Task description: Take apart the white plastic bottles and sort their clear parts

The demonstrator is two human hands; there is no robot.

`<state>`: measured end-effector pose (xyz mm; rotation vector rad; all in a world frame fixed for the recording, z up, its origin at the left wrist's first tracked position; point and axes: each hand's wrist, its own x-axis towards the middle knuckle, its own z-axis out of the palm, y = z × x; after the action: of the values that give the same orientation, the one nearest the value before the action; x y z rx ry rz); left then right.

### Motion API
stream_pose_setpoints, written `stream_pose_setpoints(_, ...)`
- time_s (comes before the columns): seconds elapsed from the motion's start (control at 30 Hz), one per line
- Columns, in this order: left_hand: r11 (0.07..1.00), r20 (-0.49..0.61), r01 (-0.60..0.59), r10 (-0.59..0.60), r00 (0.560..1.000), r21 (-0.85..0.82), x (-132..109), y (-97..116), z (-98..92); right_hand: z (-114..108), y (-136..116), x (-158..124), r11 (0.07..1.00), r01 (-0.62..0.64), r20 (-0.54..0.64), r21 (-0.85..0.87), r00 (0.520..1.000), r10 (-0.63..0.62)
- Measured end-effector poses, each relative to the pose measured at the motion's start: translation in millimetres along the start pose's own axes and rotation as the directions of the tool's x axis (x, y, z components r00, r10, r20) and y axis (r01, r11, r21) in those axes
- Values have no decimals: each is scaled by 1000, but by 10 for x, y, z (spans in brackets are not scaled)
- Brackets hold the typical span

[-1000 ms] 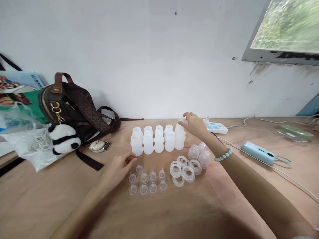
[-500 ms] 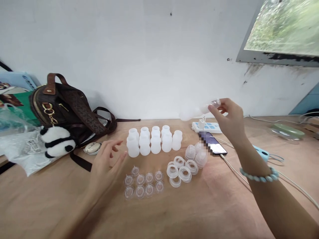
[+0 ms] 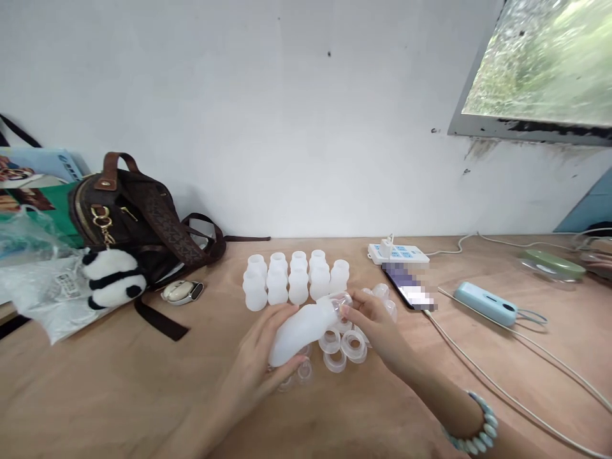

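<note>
We can make out a printed label (image 3: 67,285) on the plastic bag (image 3: 36,299) at the left and some lettering on the blue printed bag (image 3: 71,167) behind it, but both are too small and blurred for us to read.

Half a second ago, our right grip (image 3: 375,322) held the white bottle (image 3: 301,331) up near the power strip (image 3: 399,255) while our left grip (image 3: 255,350) was spread and free of it. Now the bottle is down in front of us, between both hands, and the power bank (image 3: 485,305), partly covered by our arm then, shows fully.

Our left grip is curled around the bottle's lower body, fingers above and thumb beneath, opened to about its width. Our right grip is nearly closed, pinching the clear piece (image 3: 340,299) at its neck. The bottle lies tilted above the counter (image 3: 306,427), neck up towards our right. Behind it stand the other white bottles (image 3: 299,287); clear rings (image 3: 354,347) lie near our right grip, and small clear parts (image 3: 305,370) are partly hidden by our left.
</note>
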<state>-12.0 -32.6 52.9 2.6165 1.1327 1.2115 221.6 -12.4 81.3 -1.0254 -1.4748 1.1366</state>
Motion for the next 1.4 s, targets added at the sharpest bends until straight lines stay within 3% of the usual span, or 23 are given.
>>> stream_pose_setpoints(0.2, 997, -2, -63, 63, 998, -34, -34, 6, -1, 45, 83, -77, 1000, 3, 108, -18, 994, -1)
stream_pose_setpoints(0.27, 993, 55, 12, -6, 998, -115, -45, 8, -15, 57, 92, -106, 998, 21, 85, -66, 996, -16)
stream_pose_setpoints(0.37, 937, 197, 254, -209, 958, -238, -59, 14, -43, 43, 67, -144, 990, 66, 88, -124, 995, -56)
stream_pose_setpoints(0.5, 748, 360, 493, -356, 863, -443, -30, 32, -69, -50, 14, -182, 923, 253, 151, -289, 964, -217)
stream_pose_setpoints(0.6, 530, 475, 585, -343, 810, -614, 33, 49, -71, -119, 21, -205, 803, 433, 176, -409, 901, -396)
stream_pose_setpoints(0.7, 284, 606, 667, -281, 744, -688, 88, 63, -65, -133, 56, -217, 711, 530, 176, -462, 841, -512)
stream_pose_setpoints(0.77, 228, 625, 677, -264, 735, -700, 97, 78, -56, -117, 74, -208, 693, 539, 171, -478, 831, -529)
stream_pose_setpoints(0.83, 304, 575, 653, -313, 756, -693, 75, 98, -42, -105, 83, -176, 723, 496, 153, -481, 859, -488)
stream_pose_setpoints(0.93, 571, 398, 567, -405, 823, -593, -4, 115, -18, -164, 98, -77, 816, 355, -12, -457, 915, -404)
stream_pose_setpoints(1.0, 719, 262, 496, -422, 868, -486, -56, 105, -8, -278, 111, 7, 867, 268, -215, -420, 899, -382)
stream_pose_setpoints(1.07, 784, 150, 450, -429, 891, -427, -78, 86, -7, -427, 114, 83, 870, 215, -360, -444, 846, -393)
stream_pose_setpoints(1.13, 797, 83, 435, -443, 892, -419, -63, 73, -14, -568, 104, 134, 797, 162, -378, -582, 814, -441)
stream_pose_setpoints(1.2, 792, 64, 443, -461, 885, -419, -25, 73, -26, -663, 93, 162, 649, 126, -298, -750, 811, -502)
stream_pose_setpoints(1.3, 796, 57, 448, -467, 882, -407, 27, 89, -41, -710, 117, 187, 414, 121, -131, -902, 839, -529)
stream_pose_setpoints(1.4, 807, 44, 443, -465, 884, -391, 44, 104, -50, -709, 202, 217, 257, 115, -18, -960, 885, -466)
